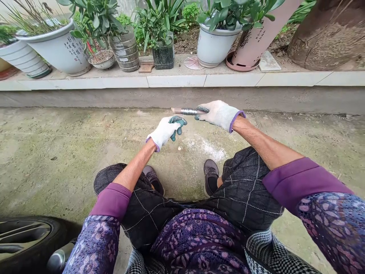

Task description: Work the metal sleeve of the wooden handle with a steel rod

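I sit with both arms stretched out over my knees, wearing white work gloves with green fingertips. My right hand [218, 113] is closed round one end of a short rod [185, 111] wound with shiny wire, held level with its bare brownish tip pointing left. My left hand [167, 129] is just below and left of the rod, fingers pinched together. A thin strand seems to run down from the rod toward those fingers, too fine to be sure of. Both hands are above the concrete ground [71, 152].
A raised ledge [176, 80] runs across the back, carrying several potted plants, among them a large white pot [61, 51] and another white pot [213, 47]. A tyre [31, 239] lies at the lower left. My shoes [211, 173] rest near a white powdery patch [209, 147].
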### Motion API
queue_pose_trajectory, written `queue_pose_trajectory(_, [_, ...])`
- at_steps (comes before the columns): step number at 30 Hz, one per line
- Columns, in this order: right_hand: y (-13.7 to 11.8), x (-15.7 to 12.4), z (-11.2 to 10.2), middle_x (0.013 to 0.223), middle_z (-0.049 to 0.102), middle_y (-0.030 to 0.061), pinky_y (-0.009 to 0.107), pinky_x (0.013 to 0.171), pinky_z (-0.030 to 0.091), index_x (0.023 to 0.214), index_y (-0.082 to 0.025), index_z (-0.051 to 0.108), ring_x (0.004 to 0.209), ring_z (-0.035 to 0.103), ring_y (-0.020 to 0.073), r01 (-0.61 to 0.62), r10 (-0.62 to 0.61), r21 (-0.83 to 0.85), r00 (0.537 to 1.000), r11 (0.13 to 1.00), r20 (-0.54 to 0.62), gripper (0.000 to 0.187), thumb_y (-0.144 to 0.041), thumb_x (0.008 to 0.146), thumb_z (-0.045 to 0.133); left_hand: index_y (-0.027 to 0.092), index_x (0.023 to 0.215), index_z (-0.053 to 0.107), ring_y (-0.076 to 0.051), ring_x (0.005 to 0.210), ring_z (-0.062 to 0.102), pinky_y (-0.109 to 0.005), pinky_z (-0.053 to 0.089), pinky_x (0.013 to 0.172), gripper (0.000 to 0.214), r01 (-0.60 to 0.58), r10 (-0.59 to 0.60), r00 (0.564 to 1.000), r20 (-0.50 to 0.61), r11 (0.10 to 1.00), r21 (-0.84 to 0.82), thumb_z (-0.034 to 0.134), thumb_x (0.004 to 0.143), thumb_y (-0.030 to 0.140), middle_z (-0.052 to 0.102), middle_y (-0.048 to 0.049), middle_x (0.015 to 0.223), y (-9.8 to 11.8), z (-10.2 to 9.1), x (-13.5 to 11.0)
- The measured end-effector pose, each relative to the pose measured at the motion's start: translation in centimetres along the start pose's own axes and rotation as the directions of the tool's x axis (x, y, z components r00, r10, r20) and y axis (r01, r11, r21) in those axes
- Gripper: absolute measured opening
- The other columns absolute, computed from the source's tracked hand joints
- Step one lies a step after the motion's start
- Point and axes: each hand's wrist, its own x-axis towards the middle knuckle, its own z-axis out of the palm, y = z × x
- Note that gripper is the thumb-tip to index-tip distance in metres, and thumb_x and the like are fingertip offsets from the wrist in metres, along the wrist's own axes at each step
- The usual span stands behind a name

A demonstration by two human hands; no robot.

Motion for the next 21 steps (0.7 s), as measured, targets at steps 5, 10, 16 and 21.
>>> queue_pose_trajectory(5, [-0.7, -0.9, -0.4, 0.061, 0.054, -0.0016, 0.023, 0.042, 0.036, 0.112, -0.015, 0.071, 0.048, 0.043, 0.0078, -0.076, 0.077, 0.441, 0.997, 0.894, 0.014, 0.037, -0.035, 0.081, 0.069, 0.012, 0.096, 0.070, -0.006, 0.040, 0.045, -0.017, 0.038, 0.037, 0.020, -0.028, 0.033, 0.999, 0.041, 0.994, -0.108, 0.055, 0.083, 0.015, 0.059, 0.0016, 0.058, -0.1, -0.3, 0.1])
queue_pose_trajectory(10, [-1.0, -2.0, -0.3, 0.058, 0.052, -0.0035, 0.019, 0.035, 0.033, 0.112, -0.012, 0.069, 0.044, 0.041, 0.0061, -0.090, -0.018, 0.612, 0.986, 0.786, 0.167, 0.043, -0.036, 0.077, 0.076, 0.013, 0.091, 0.071, -0.005, 0.040, 0.038, -0.016, 0.035, 0.037, 0.019, -0.020, 0.021, 0.999, 0.037, 0.998, -0.052, 0.056, 0.081, 0.016, 0.044, 0.0062, 0.050, -0.1, -0.4, 0.1])
queue_pose_trajectory(16, [0.1, -2.5, -0.3, 0.057, 0.052, -0.0024, 0.021, 0.036, 0.030, 0.101, -0.012, 0.069, 0.042, 0.039, 0.0064, -0.101, -0.149, 0.582, 0.919, 0.807, 0.366, 0.038, -0.040, 0.076, 0.074, 0.013, 0.081, 0.069, -0.007, 0.045, 0.043, -0.016, 0.037, 0.040, 0.011, -0.045, 0.041, 0.998, 0.038, 0.992, 0.120, 0.061, 0.074, 0.017, 0.050, 0.0031, 0.055, -0.1, -1.2, 0.3])
queue_pose_trajectory(21, [0.7, -2.3, 0.6, 0.056, 0.055, 0.0002, 0.026, 0.040, 0.026, 0.092, -0.013, 0.072, 0.042, 0.039, 0.0082, -0.063, -0.097, 0.280, 0.847, 0.958, 0.523, 0.028, -0.035, 0.075, 0.072, 0.015, 0.077, 0.072, -0.008, 0.048, 0.045, -0.018, 0.035, 0.042, 0.014, -0.086, 0.016, 0.983, 0.185, 0.922, 0.377, 0.060, 0.070, 0.017, 0.058, 0.0015, 0.061, -0.9, -2.0, 0.6])
